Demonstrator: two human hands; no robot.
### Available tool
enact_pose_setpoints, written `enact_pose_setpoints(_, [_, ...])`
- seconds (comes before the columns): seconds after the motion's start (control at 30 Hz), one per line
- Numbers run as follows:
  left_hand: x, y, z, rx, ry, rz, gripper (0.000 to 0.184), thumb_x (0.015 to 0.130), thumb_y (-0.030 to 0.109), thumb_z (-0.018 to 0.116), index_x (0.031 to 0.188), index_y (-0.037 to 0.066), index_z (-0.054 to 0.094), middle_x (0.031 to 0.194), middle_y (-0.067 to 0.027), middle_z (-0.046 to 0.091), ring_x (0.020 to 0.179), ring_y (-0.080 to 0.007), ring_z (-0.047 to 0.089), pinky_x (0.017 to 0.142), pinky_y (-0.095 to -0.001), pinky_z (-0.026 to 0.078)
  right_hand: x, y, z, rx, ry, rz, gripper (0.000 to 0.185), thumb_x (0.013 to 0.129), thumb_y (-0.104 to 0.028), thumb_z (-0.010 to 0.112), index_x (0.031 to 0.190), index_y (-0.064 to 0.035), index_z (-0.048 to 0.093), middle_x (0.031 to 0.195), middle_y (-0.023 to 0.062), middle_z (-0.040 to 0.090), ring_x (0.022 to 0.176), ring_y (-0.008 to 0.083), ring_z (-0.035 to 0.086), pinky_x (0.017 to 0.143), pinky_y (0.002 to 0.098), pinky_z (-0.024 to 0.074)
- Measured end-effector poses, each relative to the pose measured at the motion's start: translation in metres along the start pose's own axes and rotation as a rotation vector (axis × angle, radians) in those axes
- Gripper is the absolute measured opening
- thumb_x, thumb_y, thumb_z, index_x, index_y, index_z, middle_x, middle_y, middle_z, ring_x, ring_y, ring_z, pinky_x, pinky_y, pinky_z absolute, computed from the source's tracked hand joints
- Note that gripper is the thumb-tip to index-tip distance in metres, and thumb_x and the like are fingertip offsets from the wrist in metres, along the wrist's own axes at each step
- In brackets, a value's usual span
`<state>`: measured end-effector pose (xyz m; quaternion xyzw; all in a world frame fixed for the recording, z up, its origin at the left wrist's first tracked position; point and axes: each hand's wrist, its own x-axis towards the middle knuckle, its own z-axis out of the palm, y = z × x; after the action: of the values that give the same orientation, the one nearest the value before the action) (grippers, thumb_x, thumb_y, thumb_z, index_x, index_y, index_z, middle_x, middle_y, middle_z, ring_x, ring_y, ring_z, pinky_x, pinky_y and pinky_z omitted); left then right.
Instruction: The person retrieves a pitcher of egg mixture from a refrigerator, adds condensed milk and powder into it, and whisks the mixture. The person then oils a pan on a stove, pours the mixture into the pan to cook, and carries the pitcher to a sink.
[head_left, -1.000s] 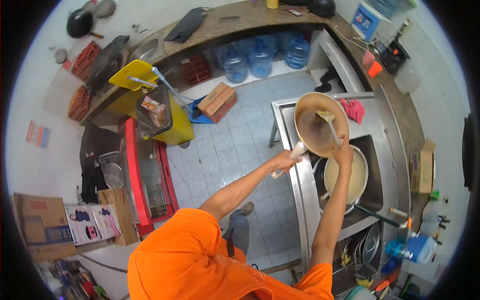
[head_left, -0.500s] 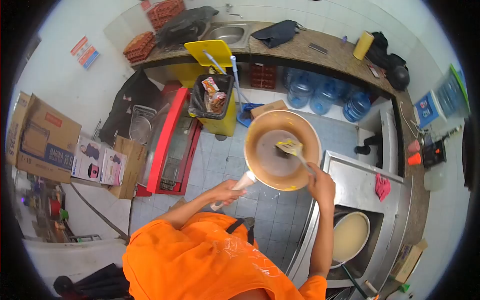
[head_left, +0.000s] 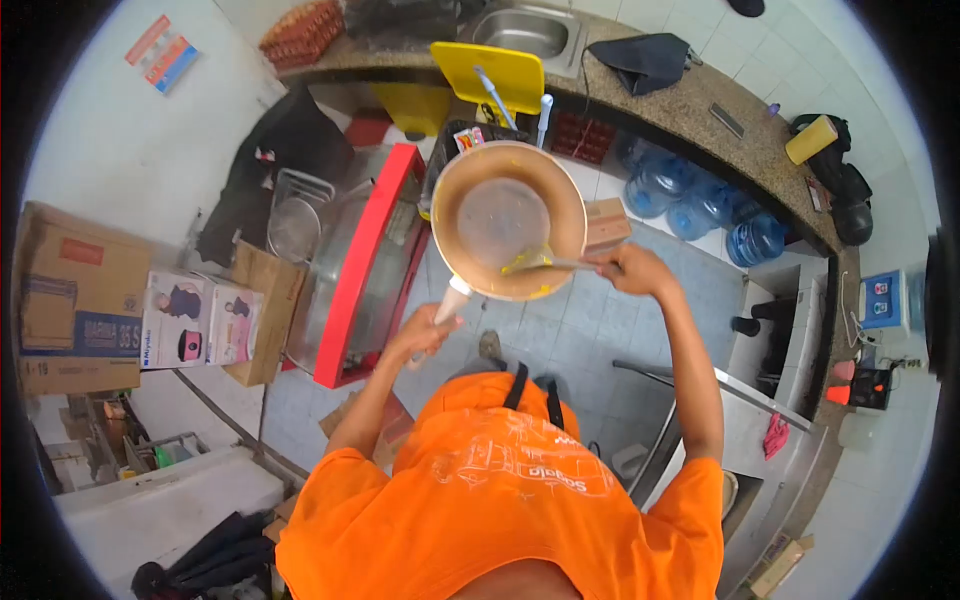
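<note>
My left hand (head_left: 430,330) is wrapped round the pale handle of a deep tan-lined saucepan (head_left: 468,190), held up in front of me and tilted so its inside shows. Bits of yellow food cling to the pan's rim and wall. In my right hand (head_left: 640,270) is the handle of a spatula (head_left: 568,263). Its yellow-smeared head rests inside the pan, close to the wall on the right near side. Behind the pan stands a bin with a raised yellow lid (head_left: 490,72), its black-lined opening partly hidden.
A red-framed glass case (head_left: 370,265) stands left of the pan, near stacked cardboard boxes (head_left: 85,300). Large blue water bottles (head_left: 700,212) sit beneath the granite counter (head_left: 690,95). A steel sink unit (head_left: 745,415) with a pink cloth (head_left: 776,436) is to my right.
My body and view have turned left, away from the steel sink unit. The pan has come over in front of the bin, and the spatula head has moved from the pan's middle toward its near wall.
</note>
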<state>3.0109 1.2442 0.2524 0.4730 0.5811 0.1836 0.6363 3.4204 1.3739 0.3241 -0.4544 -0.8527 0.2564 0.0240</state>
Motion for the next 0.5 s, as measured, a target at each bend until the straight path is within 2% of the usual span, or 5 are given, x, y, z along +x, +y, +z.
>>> enact_pose_setpoints(0.13, [0.046,0.018,-0.051,-0.093,0.006,-0.041,0.029,0.092,0.031,0.068,0.093,0.005,0.054,0.057,0.0031,0.043,0.039,-0.0071,0.037,0.035,-0.0257,0.03,0.084,0.005,-0.048,0.048,-0.106,-0.106,0.034,0.086,-0.013,0.062,0.119,-0.0156,0.069,0.104,0.017,0.07,0.094,0.0355,0.066,0.084,0.0394,0.0511])
enact_pose_setpoints(0.27, [0.09,0.02,-0.085,-0.15,0.015,-0.066,0.03,0.092,0.031,0.068,0.096,0.005,0.054,0.057,0.0032,0.042,0.039,-0.0066,0.036,0.035,-0.0256,0.03,0.172,0.055,-0.035,0.295,-0.383,-0.195,0.035,0.09,-0.011,0.061,0.124,-0.014,0.067,0.104,0.0162,0.072,0.088,0.0232,0.068,0.081,0.0331,0.0515])
enact_pose_setpoints(0.33, [0.115,0.024,-0.095,-0.186,0.029,-0.114,0.03,0.092,0.031,0.068,0.095,0.005,0.054,0.057,0.0031,0.043,0.04,-0.0067,0.036,0.036,-0.0257,0.03,0.216,0.075,-0.005,0.419,-0.406,-0.258,0.036,0.092,-0.013,0.061,0.128,-0.0139,0.064,0.104,0.0134,0.073,0.087,0.018,0.067,0.08,0.031,0.0511])
enact_pose_setpoints(0.4, [0.139,0.029,-0.101,-0.196,0.059,-0.132,0.03,0.093,0.031,0.067,0.094,0.005,0.054,0.057,0.0028,0.043,0.04,-0.007,0.037,0.036,-0.0259,0.03,0.256,0.074,0.015,0.501,-0.375,-0.275,0.037,0.095,-0.017,0.06,0.132,-0.014,0.061,0.103,0.0092,0.073,0.086,0.0146,0.065,0.08,0.0299,0.0509])
enact_pose_setpoints(0.5, [0.178,0.042,-0.101,-0.208,0.117,-0.153,0.029,0.093,0.031,0.066,0.092,0.004,0.053,0.056,0.0018,0.043,0.04,-0.0075,0.038,0.036,-0.0262,0.031,0.311,0.056,0.084,0.912,-0.167,-0.11,0.037,0.099,-0.022,0.057,0.136,-0.0157,0.058,0.093,0.0017,0.07,0.079,0.0104,0.06,0.073,0.0277,0.0505])
